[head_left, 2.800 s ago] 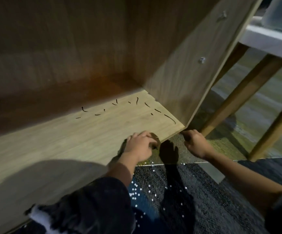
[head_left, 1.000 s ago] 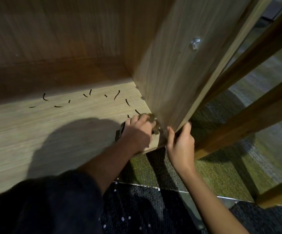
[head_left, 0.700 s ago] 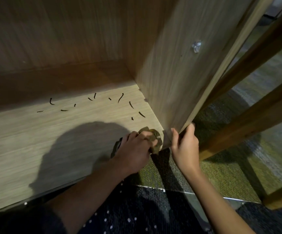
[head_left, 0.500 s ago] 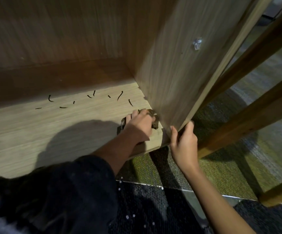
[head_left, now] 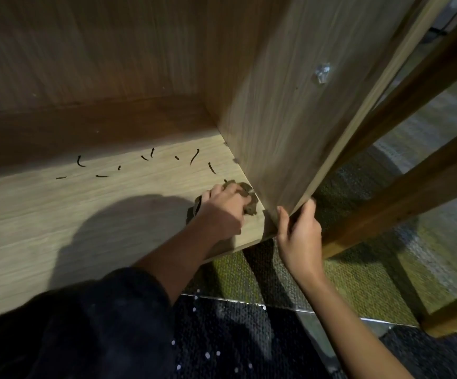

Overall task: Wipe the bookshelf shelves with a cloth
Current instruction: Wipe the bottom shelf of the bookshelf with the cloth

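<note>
**Bottom shelf, right corner: cloth down, debris unswept**

Head view. The left hand [head_left: 221, 212] is curled over a bunched brownish cloth [head_left: 245, 195] and presses it onto the shelf [head_left: 85, 214] at the front right corner, just beside the side panel [head_left: 290, 119]. The right hand [head_left: 299, 236] grasps the front edge of that panel, thumb on the inner face and fingers round the outer, and carries no cloth.

A scatter of dark curved bits [head_left: 194, 157] lies on the shelf beyond the cloth, toward the back wall and off to the left. The scatter's long axis runs left to right, roughly along the back wall. Its nearest bit sits just beyond the cloth.

Judgement: the left hand is the nearer and already has the cloth, so the next stroke calls for a push away and leftward along that line. The right hand appears to be bracing only. Most of the shelf looks unwiped.
</note>
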`<move>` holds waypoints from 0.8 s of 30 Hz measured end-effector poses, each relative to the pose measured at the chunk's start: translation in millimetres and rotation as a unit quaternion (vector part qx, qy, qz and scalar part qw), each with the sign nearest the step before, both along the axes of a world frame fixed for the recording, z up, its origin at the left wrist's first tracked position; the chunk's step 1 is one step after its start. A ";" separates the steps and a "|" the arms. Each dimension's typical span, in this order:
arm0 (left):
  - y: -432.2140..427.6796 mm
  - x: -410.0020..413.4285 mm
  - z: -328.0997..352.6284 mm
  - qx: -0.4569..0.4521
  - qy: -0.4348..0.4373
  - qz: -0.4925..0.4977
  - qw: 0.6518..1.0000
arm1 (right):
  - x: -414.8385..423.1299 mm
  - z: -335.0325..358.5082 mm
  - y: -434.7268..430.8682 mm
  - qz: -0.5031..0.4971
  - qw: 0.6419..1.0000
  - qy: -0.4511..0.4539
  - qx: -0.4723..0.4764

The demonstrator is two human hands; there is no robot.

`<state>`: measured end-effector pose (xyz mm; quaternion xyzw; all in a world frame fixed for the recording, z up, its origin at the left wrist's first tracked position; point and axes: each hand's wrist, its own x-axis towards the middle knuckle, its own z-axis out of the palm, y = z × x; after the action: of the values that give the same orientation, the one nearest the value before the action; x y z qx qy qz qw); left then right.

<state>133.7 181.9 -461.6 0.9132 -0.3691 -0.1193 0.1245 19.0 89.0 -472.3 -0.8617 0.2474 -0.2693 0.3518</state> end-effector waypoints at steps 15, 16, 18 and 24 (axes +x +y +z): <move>-0.4 -27.2 2.6 0.019 -0.013 -0.064 0.998 | 1.4 0.2 0.2 -0.006 1.000 0.005 -0.006; 11.5 -29.4 0.5 0.010 -0.006 -0.094 0.996 | 1.3 0.6 0.0 -0.004 1.000 0.006 -0.003; 34.9 -19.4 0.2 -0.017 0.017 -0.118 0.993 | 0.9 1.3 -0.1 0.001 1.000 0.005 -0.002; 13.4 0.4 5.8 0.029 0.021 0.020 0.999 | 1.3 2.2 0.3 -0.005 1.000 0.012 0.003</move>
<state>134.1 195.3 -455.8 0.9208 -0.3448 -0.1466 0.1080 20.3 89.3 -470.1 -0.8625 0.2568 -0.2604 0.3499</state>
